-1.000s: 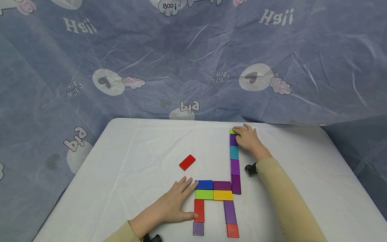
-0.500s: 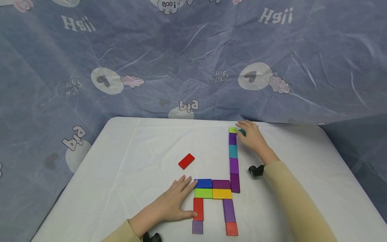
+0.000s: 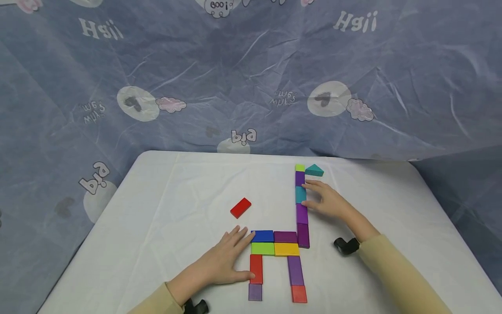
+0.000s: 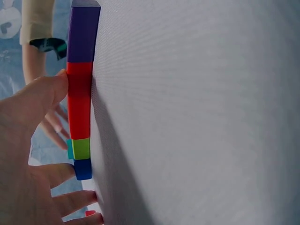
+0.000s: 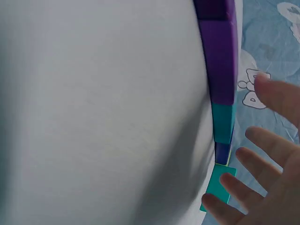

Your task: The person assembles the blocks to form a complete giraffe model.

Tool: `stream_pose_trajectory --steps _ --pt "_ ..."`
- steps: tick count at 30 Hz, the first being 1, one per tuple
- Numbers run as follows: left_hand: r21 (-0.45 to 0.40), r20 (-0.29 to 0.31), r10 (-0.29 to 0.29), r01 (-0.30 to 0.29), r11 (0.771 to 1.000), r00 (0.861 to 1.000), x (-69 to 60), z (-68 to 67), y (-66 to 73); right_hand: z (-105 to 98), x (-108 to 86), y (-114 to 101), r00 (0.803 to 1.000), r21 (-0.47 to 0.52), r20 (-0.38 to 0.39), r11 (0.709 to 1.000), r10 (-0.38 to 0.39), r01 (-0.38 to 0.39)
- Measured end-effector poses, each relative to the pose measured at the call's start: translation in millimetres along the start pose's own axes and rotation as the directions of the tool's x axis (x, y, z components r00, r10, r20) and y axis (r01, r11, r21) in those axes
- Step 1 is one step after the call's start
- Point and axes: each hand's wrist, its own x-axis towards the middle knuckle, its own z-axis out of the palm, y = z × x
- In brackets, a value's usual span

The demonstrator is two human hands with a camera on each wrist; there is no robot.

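Note:
Flat coloured blocks form a four-legged-looking figure on the white table. My left hand [image 3: 225, 261] lies spread at its left side, thumb touching a red block [image 3: 256, 269] and a fingertip at the blue block [image 3: 262, 236]. Lime [image 3: 262, 248], yellow [image 3: 286, 249] and plum [image 3: 285, 237] blocks adjoin. At the right rises a column with a dark purple block [image 3: 303, 235] at its foot and a lime block [image 3: 300, 167] on top. A teal triangular block [image 3: 314, 170] sits beside that top. Fingers extended and holding nothing, my right hand [image 3: 329, 200] is by the column's teal block [image 3: 300, 195].
A loose red block [image 3: 240, 208] lies tilted left of the column. Lower down are a lavender block [image 3: 255, 292], a purple block [image 3: 296, 271] and a coral block [image 3: 299, 294]. Behind the white table [image 3: 188, 187] hangs a blue-grey printed cloth [image 3: 219, 78].
My right hand has let go of the teal triangular block beside the column's top and drawn back toward me. My left hand stays in place.

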Motion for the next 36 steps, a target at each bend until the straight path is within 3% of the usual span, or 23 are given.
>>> stream_pose_trajectory --steps 3,7,16,21,31,36 --pt "0.0 -0.001 0.001 -0.001 1.0 1.0 -0.5 -0.3 0.3 5 -6.0 -1 0.997 0.019 0.074 1.0 -0.005 0.004" --pt "0.003 -0.008 0.008 -0.008 1.0 1.0 -1.3 0.6 0.5 8 -10.5 -2 0.994 0.045 0.113 0.999 -0.004 -0.001" --pt "0.015 -0.026 0.024 -0.023 1.0 0.999 -1.6 3.8 -1.9 11 -14.7 0 0.992 0.034 0.122 0.999 -0.023 0.019" --pt "0.032 -0.005 0.012 -0.012 0.999 1.0 -0.8 4.3 -3.2 10 -16.0 -1 0.992 0.039 0.126 0.999 -0.015 0.01" --pt "0.058 -0.012 0.011 -0.01 0.998 1.0 0.0 -1.0 -0.8 13 -13.1 5 0.99 0.033 0.141 0.999 -0.001 -0.004" --pt "0.104 -0.096 -0.017 0.027 0.994 0.995 9.8 -5.5 0.9 13 -14.4 5 0.99 0.038 0.144 0.999 0.001 -0.007"
